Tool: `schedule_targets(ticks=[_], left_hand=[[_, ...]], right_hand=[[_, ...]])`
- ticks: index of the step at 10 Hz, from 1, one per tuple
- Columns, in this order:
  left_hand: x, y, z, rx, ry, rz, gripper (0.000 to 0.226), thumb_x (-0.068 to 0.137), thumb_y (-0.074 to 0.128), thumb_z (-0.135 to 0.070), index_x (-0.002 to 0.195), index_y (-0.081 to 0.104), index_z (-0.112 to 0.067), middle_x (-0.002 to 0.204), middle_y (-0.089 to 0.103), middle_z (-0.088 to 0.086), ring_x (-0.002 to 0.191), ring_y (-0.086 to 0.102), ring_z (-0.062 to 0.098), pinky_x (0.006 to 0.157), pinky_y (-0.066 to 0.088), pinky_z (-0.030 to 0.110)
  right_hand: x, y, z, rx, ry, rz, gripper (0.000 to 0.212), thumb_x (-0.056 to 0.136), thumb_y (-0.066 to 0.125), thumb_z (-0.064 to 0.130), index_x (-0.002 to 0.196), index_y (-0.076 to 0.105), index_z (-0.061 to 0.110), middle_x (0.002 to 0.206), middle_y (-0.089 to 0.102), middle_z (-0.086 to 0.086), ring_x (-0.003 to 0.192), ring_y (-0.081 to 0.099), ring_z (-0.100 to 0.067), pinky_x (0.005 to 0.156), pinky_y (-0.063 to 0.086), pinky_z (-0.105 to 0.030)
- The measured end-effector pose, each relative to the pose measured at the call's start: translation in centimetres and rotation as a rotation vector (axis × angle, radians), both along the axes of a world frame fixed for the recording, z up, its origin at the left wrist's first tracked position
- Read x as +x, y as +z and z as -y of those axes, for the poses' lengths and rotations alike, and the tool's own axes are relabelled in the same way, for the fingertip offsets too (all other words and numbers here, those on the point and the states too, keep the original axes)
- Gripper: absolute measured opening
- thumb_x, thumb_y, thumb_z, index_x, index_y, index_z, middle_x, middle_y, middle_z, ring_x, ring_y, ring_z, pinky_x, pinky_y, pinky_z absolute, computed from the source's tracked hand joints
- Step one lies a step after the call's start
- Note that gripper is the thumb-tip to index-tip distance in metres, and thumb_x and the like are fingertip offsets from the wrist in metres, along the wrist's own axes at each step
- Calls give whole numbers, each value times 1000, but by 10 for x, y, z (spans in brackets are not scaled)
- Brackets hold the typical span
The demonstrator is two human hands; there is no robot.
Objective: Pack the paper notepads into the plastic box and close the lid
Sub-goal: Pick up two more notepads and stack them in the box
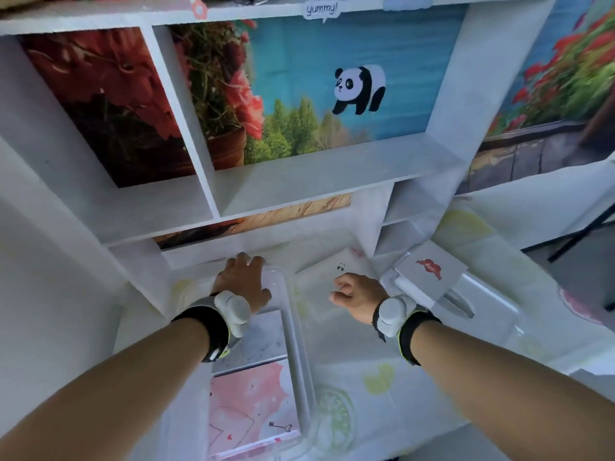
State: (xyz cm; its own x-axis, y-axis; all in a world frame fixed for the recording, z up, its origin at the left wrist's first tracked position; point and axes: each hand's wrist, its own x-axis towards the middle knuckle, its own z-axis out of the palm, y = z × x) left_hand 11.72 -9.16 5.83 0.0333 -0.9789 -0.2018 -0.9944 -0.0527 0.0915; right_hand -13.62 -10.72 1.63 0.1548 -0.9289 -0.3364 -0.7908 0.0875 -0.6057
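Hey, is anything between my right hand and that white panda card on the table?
Nothing visible. The right hand is already right over the card. The bin lies off to the card's left and the box to its right.

I've got a white wooden shelf unit (332, 181) w/ a black-and-white panda sticker (359, 89) on its blue backdrop, plus a grey box w/ red sticker (429, 276), right side, on lemon-print cloth (382, 377).

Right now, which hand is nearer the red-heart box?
Right. The right hand hovers just left of the box; the left hand holds the clear bin by its far rim, farther left.
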Motion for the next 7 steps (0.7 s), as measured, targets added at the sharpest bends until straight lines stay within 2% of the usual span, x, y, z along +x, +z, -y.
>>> schedule_targets(ticks=[1,2,3,4,5,6,7], left_hand=[[-52,-9,33,26,-124,9,61,86,63,-38,142,43,-24,146,39,7,132,41,29,103,47,43],[-101,-29,65,83,-208,55,63,86,63,-39,142,42,-24,146,37,7,132,40,30,100,47,42],[-149,-55,97,185,-251,56,65,85,65,-40,143,40,-24,145,35,7,133,38,30,100,46,42],[-184,-79,121,257,-268,77,70,84,66,-41,145,37,-25,148,33,6,135,36,29,101,45,42],[-213,-109,145,330,-262,82,73,81,69,-44,144,37,-26,147,35,6,135,36,28,101,46,41],[-218,-127,152,378,-265,100,76,79,71,-47,143,36,-25,145,36,6,132,38,27,98,47,41],[-219,-144,161,359,-205,104,84,77,72,-48,146,30,-27,149,30,6,134,35,28,99,46,41]], right_hand=[[-55,-5,19,16,-81,-49,47,90,64,40,130,56,17,124,69,-1,116,62,-23,91,45,-27],[-112,-18,38,-3,-248,-40,49,89,64,39,132,54,17,127,67,-2,120,59,-24,88,39,-24],[-166,-37,61,-42,-451,12,57,87,68,33,137,49,15,138,54,-5,125,55,-24,98,41,-26],[-203,-55,81,74,-600,-88,94,85,67,51,152,24,2,152,40,-17,137,43,-32,110,39,-41],[-230,-77,106,226,-704,-158,109,81,56,72,148,21,-6,148,39,-24,131,48,-37,106,44,-44],[-243,-87,125,309,-518,-153,75,87,48,70,124,43,5,125,51,-15,111,52,-30,96,43,-37],[-246,-115,149,309,-1206,815,24,100,30,37,115,36,19,114,34,-4,100,33,-26,90,29,-40]])
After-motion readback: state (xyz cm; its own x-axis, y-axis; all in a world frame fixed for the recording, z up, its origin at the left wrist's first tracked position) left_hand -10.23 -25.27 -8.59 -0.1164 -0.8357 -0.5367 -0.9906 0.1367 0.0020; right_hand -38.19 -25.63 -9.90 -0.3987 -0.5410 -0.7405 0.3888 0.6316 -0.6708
